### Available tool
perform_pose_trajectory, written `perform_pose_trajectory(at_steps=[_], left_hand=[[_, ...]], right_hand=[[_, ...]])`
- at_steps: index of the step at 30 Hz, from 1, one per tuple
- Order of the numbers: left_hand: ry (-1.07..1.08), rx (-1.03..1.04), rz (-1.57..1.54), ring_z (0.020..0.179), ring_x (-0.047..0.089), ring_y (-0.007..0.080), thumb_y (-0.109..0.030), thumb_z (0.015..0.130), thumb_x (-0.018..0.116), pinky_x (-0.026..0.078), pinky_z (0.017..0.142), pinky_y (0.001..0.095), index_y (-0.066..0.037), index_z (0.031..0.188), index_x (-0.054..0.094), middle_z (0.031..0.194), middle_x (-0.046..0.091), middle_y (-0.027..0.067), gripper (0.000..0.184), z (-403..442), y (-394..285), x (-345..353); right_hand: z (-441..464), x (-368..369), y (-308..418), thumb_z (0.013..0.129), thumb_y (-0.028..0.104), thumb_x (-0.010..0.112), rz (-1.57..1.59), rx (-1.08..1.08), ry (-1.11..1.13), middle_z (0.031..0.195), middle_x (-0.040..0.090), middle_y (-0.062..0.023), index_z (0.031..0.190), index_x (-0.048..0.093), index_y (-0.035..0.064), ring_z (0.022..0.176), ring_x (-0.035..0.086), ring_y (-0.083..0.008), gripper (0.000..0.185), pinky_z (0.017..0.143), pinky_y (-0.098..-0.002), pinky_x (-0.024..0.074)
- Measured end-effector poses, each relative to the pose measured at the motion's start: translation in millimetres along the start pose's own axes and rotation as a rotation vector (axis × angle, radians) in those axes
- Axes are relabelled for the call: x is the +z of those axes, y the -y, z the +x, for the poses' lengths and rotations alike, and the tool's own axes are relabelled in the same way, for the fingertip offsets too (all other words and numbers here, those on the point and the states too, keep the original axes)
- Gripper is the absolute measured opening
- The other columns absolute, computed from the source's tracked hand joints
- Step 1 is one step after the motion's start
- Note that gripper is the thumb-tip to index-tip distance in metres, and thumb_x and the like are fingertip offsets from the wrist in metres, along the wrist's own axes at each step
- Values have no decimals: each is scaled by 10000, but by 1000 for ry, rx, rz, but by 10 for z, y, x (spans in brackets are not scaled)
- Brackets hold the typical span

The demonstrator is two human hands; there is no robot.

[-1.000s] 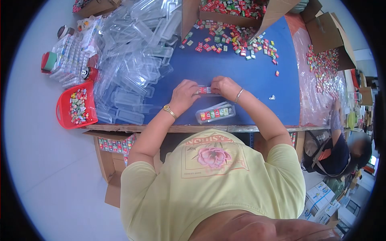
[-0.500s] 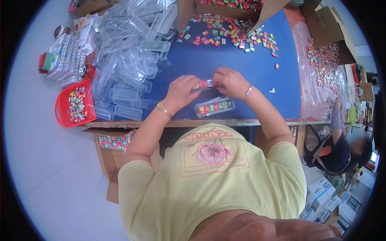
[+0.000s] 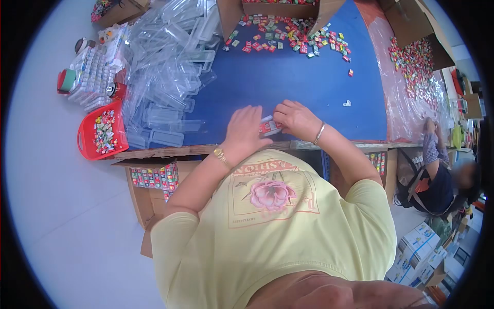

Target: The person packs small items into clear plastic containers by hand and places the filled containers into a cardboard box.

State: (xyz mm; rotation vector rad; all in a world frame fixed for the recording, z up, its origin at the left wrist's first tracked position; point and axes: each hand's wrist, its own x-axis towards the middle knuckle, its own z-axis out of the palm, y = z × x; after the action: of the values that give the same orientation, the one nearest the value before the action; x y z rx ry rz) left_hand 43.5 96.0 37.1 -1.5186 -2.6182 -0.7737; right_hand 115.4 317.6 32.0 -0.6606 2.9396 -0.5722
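Near the table's front edge, a clear plastic box [image 3: 270, 126] with a row of small red and white pieces in it lies between my two hands. My left hand [image 3: 246, 129] is at its left end, fingers pressed together, partly covering it. Closed at the box's right end is my right hand [image 3: 293, 117], its fingertips on the pieces or the rim. The hands hide much of the box, and the fingertips are hard to make out.
Clear plastic boxes and lids [image 3: 170, 77] are heaped at the left, beside a red basket [image 3: 85, 135] of small pieces. Loose pieces [image 3: 303, 41] lie before a cardboard box [image 3: 280, 9]. Another person [image 3: 432, 180] reaches to the table at the right.
The row of pieces between my hands has come down toward the table's front edge, where the filled box lay. That box no longer shows separately. The view has shifted a little.
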Motion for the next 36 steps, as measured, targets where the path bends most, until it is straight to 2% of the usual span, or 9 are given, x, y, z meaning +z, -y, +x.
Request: perform_pose_trajectory(at_steps=[2, 4, 10, 21, 24, 28, 30, 32, 36], left_hand=[[58, -20, 16, 1059, 674, 325, -315, 646, 918, 543, 912, 438, 27, 1235, 570, 1110, 689, 169, 765, 177, -92, 109], [386, -187, 28, 993, 702, 350, -318, 628, 932, 556, 878, 452, 37, 1168, 562, 1022, 713, 173, 744, 266, -97, 392], [329, -189, 138, 971, 715, 338, -244, 647, 914, 578, 820, 456, -13, 1080, 578, 991, 723, 161, 595, 201, -98, 611], [248, -219, 202, 970, 712, 339, -120, 697, 837, 579, 811, 452, -33, 1046, 581, 993, 715, 165, 441, 57, -105, 799], [151, -216, 95, 935, 714, 359, -62, 748, 722, 577, 787, 472, -28, 1029, 595, 966, 718, 172, 310, 1, -121, 824], [60, -90, 84, 866, 725, 362, -80, 764, 682, 575, 782, 469, -37, 979, 646, 896, 733, 163, 223, -61, -109, 810], [126, -108, 101, 874, 732, 344, -101, 763, 697, 575, 769, 458, -48, 973, 665, 909, 738, 158, 219, -50, -141, 780], [72, -95, 163, 870, 738, 320, -117, 768, 703, 575, 757, 443, -51, 969, 681, 909, 743, 144, 212, -73, -110, 925], [147, -111, 111, 877, 747, 293, -128, 774, 707, 575, 747, 424, -50, 996, 695, 919, 748, 137, 235, -10, -102, 894]], right_hand=[[5, 42, -2, 649, 123, 865, -16, 38, -4, 1158, 607, -64, 1057, 604, 105, 1131, 580, -298, 484, 966, -418, 494], [-8, 30, -5, 652, 148, 878, -35, 68, -3, 1159, 607, -75, 1099, 603, 107, 1164, 576, -305, 526, 988, -421, 491], [-51, 339, -168, 612, 156, 911, -44, 165, 106, 1209, 606, -105, 1245, 531, 96, 1167, 580, -338, 741, 1008, -432, 498], [-83, 492, -167, 712, 53, 805, -59, 191, 57, 1127, 645, -144, 1200, 545, 101, 1100, 622, -369, 556, 951, -452, 539], [-134, 589, -211, 709, 41, 786, -19, 139, -14, 1147, 646, -152, 1204, 547, 99, 1122, 615, -383, 553, 950, -463, 533], [-144, 593, -135, 721, 8, 738, -22, 182, -21, 1081, 673, -175, 1174, 565, 86, 1057, 645, -401, 491, 923, -490, 533], [-144, 531, -28, 732, 10, 724, -34, 209, -46, 1037, 679, -190, 1141, 565, 78, 997, 660, -415, 444, 881, -499, 539], [-162, 624, -162, 672, 20, 756, -45, 172, -33, 1068, 673, -206, 1173, 549, 66, 1005, 648, -436, 544, 859, -526, 526], [-131, 514, -61, 689, 46, 782, -177, 142, -9, 984, 671, -180, 1082, 558, 67, 929, 657, -416, 453, 839, -503, 526]])
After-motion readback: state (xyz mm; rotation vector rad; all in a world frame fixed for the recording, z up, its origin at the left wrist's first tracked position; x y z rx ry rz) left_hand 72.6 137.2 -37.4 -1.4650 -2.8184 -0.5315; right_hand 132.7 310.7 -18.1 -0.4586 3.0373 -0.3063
